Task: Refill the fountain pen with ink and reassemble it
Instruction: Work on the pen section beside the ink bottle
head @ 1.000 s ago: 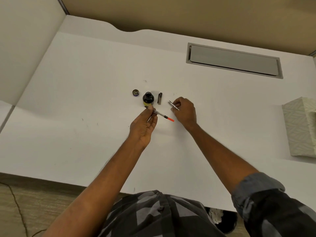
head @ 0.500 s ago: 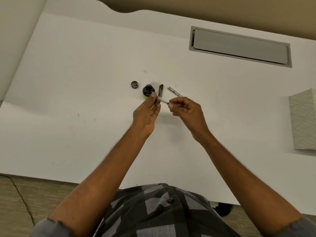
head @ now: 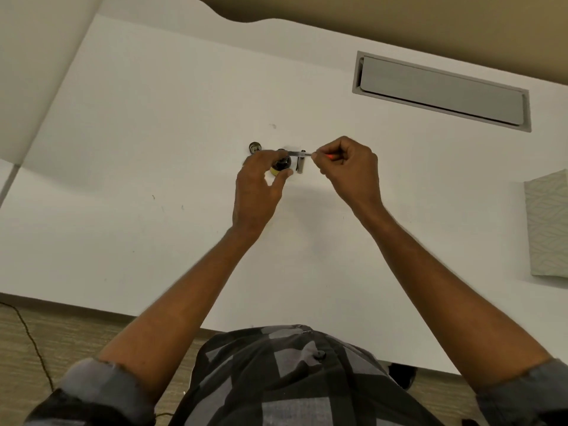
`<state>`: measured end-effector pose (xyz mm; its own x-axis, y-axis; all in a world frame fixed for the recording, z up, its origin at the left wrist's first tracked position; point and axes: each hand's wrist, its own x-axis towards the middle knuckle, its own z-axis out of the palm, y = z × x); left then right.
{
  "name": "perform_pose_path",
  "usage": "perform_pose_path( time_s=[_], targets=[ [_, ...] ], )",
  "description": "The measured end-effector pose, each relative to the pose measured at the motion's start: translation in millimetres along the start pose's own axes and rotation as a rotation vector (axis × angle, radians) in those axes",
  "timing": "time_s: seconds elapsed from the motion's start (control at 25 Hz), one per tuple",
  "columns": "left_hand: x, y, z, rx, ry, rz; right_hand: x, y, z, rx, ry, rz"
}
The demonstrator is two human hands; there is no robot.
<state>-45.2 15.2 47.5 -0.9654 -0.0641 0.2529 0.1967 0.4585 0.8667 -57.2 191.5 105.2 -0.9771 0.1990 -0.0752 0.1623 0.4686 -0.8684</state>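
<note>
Syringe [head: 299, 154] with the orange end now lies level above the white desk [head: 153, 149], its orange tip pinched in the closed fingers of the right hand [head: 347, 170], whereas half a second ago both hands met at its middle. The left hand [head: 258, 186] has slid to the ink bottle [head: 281, 164], fingers curled around it, with the bottle cap [head: 255, 146] at ten o'clock and the dark pen part [head: 300, 163] at three o'clock.

Bottle cap [head: 255, 147] left of ink bottle [head: 281, 164] on bench [head: 153, 149] — pen cap [head: 300, 162] just right; tissue box [head: 548, 222] far right, hatch [head: 441, 90] behind.
</note>
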Motion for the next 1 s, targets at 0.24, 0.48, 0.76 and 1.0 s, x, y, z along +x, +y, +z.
perform_pose_path(
  time_s=[0.24, 0.48, 0.76, 1.0],
  targets=[
    [23, -22, 9, 0.144, -0.073, 0.061, 22, -21, 13, -0.283, -0.091, -0.109],
    [35, -31, 8, 0.096, -0.003, 0.039, 35, -36, 19, -0.307, -0.188, -0.127],
    [39, -40, 9, 0.058, 0.011, -0.003, 37, -47, 22, -0.348, -0.225, -0.126],
    [41, -43, 10, 0.043, 0.040, 0.012, 40, -55, 29, -0.534, -0.127, -0.239]
  ],
)
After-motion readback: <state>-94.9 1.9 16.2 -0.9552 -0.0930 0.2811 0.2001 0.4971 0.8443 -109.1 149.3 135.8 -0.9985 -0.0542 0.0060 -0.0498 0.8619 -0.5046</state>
